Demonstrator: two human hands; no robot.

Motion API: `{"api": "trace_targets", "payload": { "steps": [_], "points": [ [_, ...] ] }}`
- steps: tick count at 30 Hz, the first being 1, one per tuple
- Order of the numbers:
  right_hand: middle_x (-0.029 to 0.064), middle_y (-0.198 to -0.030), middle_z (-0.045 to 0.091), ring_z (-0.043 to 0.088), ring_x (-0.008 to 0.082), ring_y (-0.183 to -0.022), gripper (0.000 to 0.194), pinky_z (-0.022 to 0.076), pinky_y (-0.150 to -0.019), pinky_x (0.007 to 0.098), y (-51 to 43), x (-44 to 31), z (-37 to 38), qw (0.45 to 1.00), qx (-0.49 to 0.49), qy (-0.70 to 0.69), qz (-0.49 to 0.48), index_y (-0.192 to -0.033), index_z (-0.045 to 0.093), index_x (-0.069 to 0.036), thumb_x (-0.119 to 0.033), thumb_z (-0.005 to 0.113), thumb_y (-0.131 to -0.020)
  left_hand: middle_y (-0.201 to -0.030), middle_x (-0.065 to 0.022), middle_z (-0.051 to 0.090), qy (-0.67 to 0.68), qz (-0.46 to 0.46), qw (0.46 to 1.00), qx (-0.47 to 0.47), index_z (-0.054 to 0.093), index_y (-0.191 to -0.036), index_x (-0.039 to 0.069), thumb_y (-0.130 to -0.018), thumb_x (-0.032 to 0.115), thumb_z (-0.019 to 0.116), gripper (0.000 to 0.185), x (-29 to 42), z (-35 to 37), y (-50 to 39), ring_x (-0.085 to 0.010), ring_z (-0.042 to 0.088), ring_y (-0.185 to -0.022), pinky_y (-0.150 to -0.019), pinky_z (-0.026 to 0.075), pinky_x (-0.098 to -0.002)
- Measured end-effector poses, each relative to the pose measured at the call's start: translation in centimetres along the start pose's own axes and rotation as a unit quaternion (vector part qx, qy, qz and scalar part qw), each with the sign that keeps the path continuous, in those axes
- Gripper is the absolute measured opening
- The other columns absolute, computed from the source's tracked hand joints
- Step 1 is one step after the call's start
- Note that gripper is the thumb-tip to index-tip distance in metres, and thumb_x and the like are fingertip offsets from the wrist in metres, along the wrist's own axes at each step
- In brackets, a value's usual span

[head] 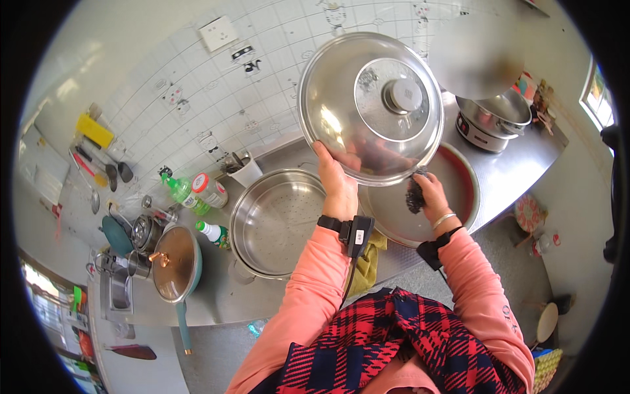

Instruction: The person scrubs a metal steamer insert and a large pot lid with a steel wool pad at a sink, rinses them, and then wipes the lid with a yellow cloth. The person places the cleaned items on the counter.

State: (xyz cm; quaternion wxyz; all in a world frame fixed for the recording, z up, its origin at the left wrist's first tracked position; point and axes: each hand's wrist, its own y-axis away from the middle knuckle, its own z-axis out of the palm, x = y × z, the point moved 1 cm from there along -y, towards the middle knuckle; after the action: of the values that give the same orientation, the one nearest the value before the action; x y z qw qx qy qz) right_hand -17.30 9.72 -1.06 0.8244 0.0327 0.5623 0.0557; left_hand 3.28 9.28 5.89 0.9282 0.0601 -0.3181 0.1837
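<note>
A domed stainless steel pot lid (330, 88) with a glass window and a round knob is held up, tilted, over the counter. My left hand (335, 180) grips its lower left rim. In my right hand (433, 197) is a dark steel wool scourer (416, 194), touching or very near the lid's lower right edge. Beneath the lid and my right hand lies a wide round basin (393, 216) with a reddish inner side, partly hidden. To its left stands a stainless steel steamer pot (275, 231) with small holes in its bottom.
A yellow-green cloth (366, 268) hangs at the counter's front edge. Left stand a green pump bottle (189, 194), a red-lidded jar (211, 189), a white bottle (214, 234), a utensil holder (246, 172) and a lidded frying pan (174, 266). A steel pot (512, 111) sits on a cooker at right.
</note>
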Motion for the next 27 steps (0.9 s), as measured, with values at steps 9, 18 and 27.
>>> {"api": "trace_targets", "payload": {
  "steps": [9, 18, 27],
  "points": [
    [0.0132, -0.108, 0.057, 0.056, 0.0207, -0.090, 0.067, 0.0453, -0.078, 0.0350, 0.4, -0.1, -4.2, 0.947, 0.073, 0.305, 0.061, -0.127, 0.041, 0.001, -0.030, 0.066, -0.073, -0.043, -0.0078, 0.045, -0.038, -0.023, 0.991, 0.125, 0.049, -0.068, 0.005, -0.087, 0.055, 0.042, 0.054, 1.6, -4.6, 2.3, -0.0208, 0.047, -0.042, -0.043, 0.041, -0.0322],
    [0.0126, -0.119, 0.047, 0.046, 0.0266, -0.108, 0.063, 0.0412, -0.084, 0.0454, -1.2, -2.7, -4.9, 0.984, 0.062, 0.105, 0.128, -0.129, 0.038, -0.005, -0.048, 0.051, -0.085, -0.111, -0.0117, 0.055, -0.090, -0.104, 0.991, 0.000, 0.043, -0.121, 0.006, -0.092, 0.052, 0.031, 0.055, 3.4, -7.7, 3.7, -0.0291, 0.057, -0.092, -0.067, 0.049, -0.0446],
    [0.0089, -0.101, 0.062, 0.060, 0.0231, -0.089, 0.041, 0.0487, -0.081, 0.0376, -2.9, -6.4, -7.5, 0.987, 0.064, -0.137, 0.059, -0.110, 0.055, -0.005, -0.040, 0.050, -0.089, -0.110, -0.0089, 0.057, -0.065, -0.124, 0.989, -0.038, 0.048, -0.116, 0.002, -0.095, 0.041, 0.035, 0.046, -0.3, -4.1, 4.3, -0.0220, 0.058, -0.096, -0.079, 0.049, -0.0369]
  ]
}}
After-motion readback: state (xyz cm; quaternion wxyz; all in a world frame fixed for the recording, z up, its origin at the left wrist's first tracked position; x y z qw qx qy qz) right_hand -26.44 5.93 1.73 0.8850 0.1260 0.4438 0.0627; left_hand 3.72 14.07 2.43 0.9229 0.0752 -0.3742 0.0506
